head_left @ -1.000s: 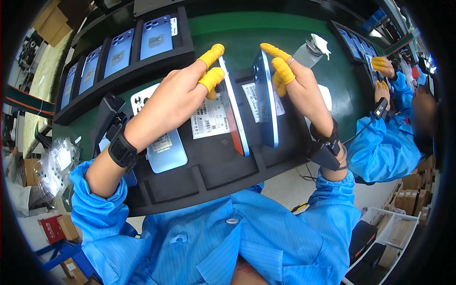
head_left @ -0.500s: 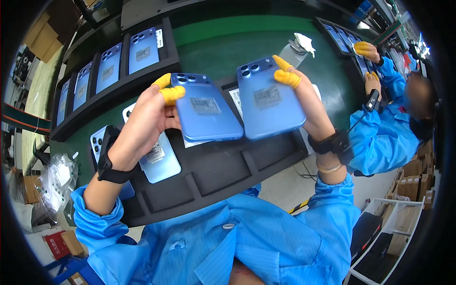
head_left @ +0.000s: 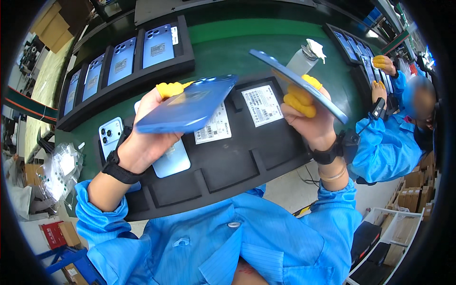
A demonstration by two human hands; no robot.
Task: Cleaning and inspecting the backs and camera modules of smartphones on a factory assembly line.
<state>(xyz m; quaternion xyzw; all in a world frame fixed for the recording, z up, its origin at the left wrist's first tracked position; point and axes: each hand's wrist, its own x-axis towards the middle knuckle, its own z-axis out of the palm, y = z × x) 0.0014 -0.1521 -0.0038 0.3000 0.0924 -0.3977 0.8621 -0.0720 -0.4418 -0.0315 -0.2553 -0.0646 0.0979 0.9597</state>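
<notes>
Tilting left of centre, a flat blue rectangular phone (head_left: 190,113) is gripped by the left hand (head_left: 149,145); right of centre, a slim edge-on phone (head_left: 287,75) by the right hand (head_left: 312,119). Dropping could be caused by slackened grip.

1. Translucent bottle (head_left: 300,62), crumpled white tissue (head_left: 316,50) at its top; stands on green tabletop (head_left: 237,45).
2. Clear plastic bags (head_left: 64,168), bunched beside the table's left end.
3. Cardboard boxes (head_left: 51,28), stacked, upper left.
4. Red box (head_left: 53,235), brown carton (head_left: 70,234) just beside it, lower left.
5. Co-worker in blue smock (head_left: 384,149), right.
6. White rack (head_left: 399,213), lower right; brown cartons (head_left: 407,198) near it.
</notes>
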